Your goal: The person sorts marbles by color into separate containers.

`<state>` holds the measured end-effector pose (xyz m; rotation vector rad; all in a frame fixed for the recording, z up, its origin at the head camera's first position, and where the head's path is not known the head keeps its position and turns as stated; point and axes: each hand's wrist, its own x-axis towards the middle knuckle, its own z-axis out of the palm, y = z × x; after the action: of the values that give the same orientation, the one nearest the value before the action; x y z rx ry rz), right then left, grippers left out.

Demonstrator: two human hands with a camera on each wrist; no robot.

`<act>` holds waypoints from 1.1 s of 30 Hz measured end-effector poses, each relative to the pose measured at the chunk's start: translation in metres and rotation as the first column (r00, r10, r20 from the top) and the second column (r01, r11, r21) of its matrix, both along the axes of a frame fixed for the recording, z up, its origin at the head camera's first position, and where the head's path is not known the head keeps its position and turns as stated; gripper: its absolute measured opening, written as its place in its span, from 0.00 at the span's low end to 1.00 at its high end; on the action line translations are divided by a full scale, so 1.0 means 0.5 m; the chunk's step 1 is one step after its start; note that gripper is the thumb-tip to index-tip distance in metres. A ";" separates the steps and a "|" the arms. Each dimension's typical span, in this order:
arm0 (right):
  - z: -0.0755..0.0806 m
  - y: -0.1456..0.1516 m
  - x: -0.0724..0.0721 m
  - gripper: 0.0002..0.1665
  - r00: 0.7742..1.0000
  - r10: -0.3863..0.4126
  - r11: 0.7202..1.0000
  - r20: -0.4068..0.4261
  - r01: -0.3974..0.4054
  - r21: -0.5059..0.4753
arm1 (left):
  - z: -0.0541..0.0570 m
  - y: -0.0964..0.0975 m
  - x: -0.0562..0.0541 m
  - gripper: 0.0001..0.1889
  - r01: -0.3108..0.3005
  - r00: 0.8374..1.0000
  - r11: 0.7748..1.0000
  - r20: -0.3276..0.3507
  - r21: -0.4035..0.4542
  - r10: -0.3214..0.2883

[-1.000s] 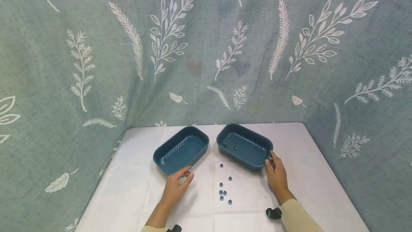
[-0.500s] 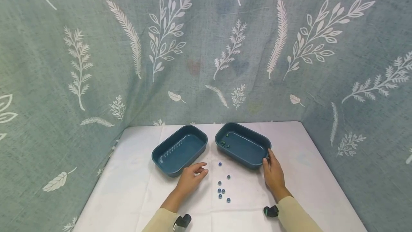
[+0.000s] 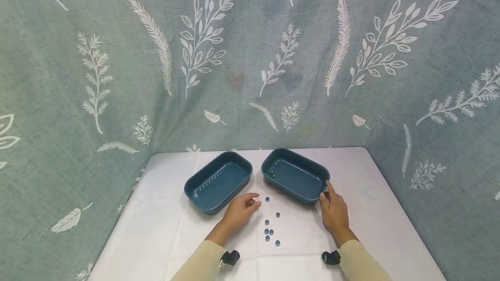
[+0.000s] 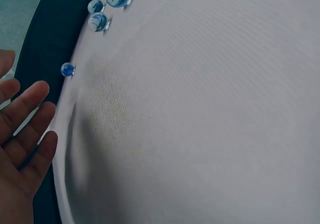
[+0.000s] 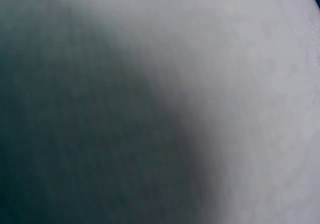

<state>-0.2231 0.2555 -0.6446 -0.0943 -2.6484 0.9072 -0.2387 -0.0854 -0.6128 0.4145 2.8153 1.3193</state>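
My left hand hovers over the white cloth by the near right corner of the left blue tray. Its fingers are loosely bent and hold nothing, with the fingertips just left of a dark blue marble. In the left wrist view the fingers are spread apart, and the same blue marble lies beyond them. My right hand holds the near right corner of the right blue tray, thumb and index finger at its rim. The right wrist view is blurred and hides that hand.
Several more glass marbles lie on the cloth between my forearms. Green marbles sit at the left end of the right tray. A leaf-patterned curtain surrounds the white-covered table at the back and sides.
My left hand has moved right, from the left tray's near edge to beside the dark blue marble. One green marble in the right tray has rolled left. My right hand stays at its corner.
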 end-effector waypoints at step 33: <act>-0.003 -0.008 -0.005 0.34 0.998 -0.059 0.998 -0.015 0.059 -0.019 | -0.024 0.080 -0.074 0.15 -0.057 0.997 0.987 0.044 -0.151 0.064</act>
<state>-0.2255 0.2517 -0.6459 -0.1682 -2.6093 0.9099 -0.2755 -0.0453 -0.6246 0.2918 2.8818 1.1004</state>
